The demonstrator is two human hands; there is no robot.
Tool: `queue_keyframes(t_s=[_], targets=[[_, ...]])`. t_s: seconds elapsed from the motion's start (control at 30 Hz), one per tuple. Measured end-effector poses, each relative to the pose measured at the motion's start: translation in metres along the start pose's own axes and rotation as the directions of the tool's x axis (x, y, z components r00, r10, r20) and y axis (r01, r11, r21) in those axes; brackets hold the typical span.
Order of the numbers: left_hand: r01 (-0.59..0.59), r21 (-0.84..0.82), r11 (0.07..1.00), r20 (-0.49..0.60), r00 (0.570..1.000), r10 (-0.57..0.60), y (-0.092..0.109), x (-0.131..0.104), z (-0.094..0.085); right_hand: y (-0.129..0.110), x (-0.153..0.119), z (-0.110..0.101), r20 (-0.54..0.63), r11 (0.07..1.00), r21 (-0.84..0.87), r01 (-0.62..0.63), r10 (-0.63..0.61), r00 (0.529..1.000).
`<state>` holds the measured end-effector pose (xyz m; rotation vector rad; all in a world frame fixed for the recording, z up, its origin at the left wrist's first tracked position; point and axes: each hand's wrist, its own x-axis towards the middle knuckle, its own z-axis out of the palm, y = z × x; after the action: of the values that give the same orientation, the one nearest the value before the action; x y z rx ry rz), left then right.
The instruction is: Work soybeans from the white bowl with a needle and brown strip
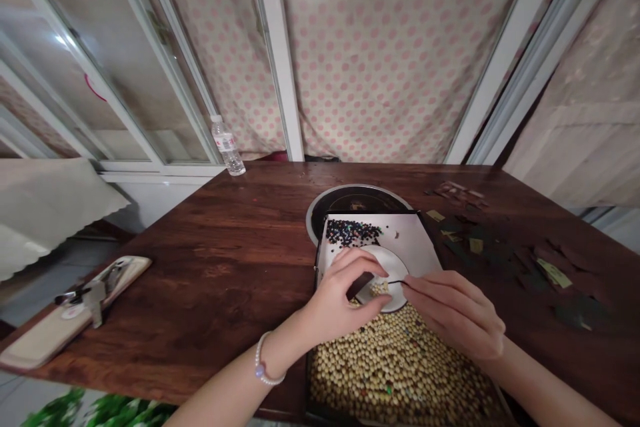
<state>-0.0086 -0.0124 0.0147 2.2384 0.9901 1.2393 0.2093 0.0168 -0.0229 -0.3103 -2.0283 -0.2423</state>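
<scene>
A white dish with a few pale beads in it stands in a shallow black-edged box. My left hand, a beaded bracelet at its wrist, curves over the dish's left side, thumb and fingers apart with nothing between them. From the right, my right hand pinches a thin dark cord whose end reaches over the dish. Many cream beads fill the near part of the box. Small dark beads lie in its far left corner.
Behind the box is a round black plate set on the wooden table. A clear bottle stands at the back left. At the left edge lies a pale board with small tools. Scraps and yellow labels lie right.
</scene>
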Motion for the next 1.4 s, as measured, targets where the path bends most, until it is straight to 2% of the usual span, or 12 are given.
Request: queue_keyframes(t_s=[0.13, 0.2, 0.27, 0.4, 0.57, 0.83, 1.1, 1.27, 1.4], targets=[[-0.022, 0.116, 0.993, -0.134, 0.990, 0.037, -0.003, -0.003, 0.003, -0.002, 0.007, -0.005, 0.048, 0.998, -0.021, 0.056, -0.055, 0.997], [-0.060, 0.166, 0.984, -0.172, 0.981, 0.089, -0.003, -0.004, 0.002, -0.006, 0.011, -0.007, 0.060, 0.994, -0.028, 0.102, -0.100, 0.993], [-0.120, 0.187, 0.975, -0.188, 0.970, 0.156, -0.002, -0.005, -0.001, -0.010, 0.011, -0.008, 0.050, 0.996, -0.049, 0.076, -0.074, 0.996], [-0.225, 0.194, 0.955, -0.190, 0.946, 0.262, 0.001, -0.007, -0.004, -0.014, 0.005, -0.007, 0.066, 0.996, -0.091, -0.021, 0.027, 0.997], [-0.240, 0.208, 0.948, -0.207, 0.937, 0.282, 0.001, -0.007, -0.002, -0.013, 0.010, -0.009, 0.071, 0.984, -0.121, 0.129, -0.121, 0.990], [-0.263, 0.184, 0.947, -0.194, 0.935, 0.298, 0.000, -0.005, -0.001, -0.012, 0.019, -0.008, 0.007, 0.956, -0.138, 0.257, -0.259, 0.966], [-0.311, 0.214, 0.926, -0.181, 0.919, 0.351, -0.002, -0.007, 0.000, -0.012, 0.016, -0.009, -0.031, 0.969, -0.114, 0.221, -0.225, 0.974], [-0.342, 0.283, 0.896, -0.175, 0.900, 0.399, -0.003, -0.009, 0.001, -0.010, 0.017, -0.012, 0.016, 0.952, -0.097, 0.289, -0.289, 0.957], [-0.348, 0.309, 0.885, -0.167, 0.896, 0.411, -0.004, -0.009, 0.001, -0.011, 0.016, -0.015, 0.028, 0.964, -0.061, 0.258, -0.257, 0.966]])
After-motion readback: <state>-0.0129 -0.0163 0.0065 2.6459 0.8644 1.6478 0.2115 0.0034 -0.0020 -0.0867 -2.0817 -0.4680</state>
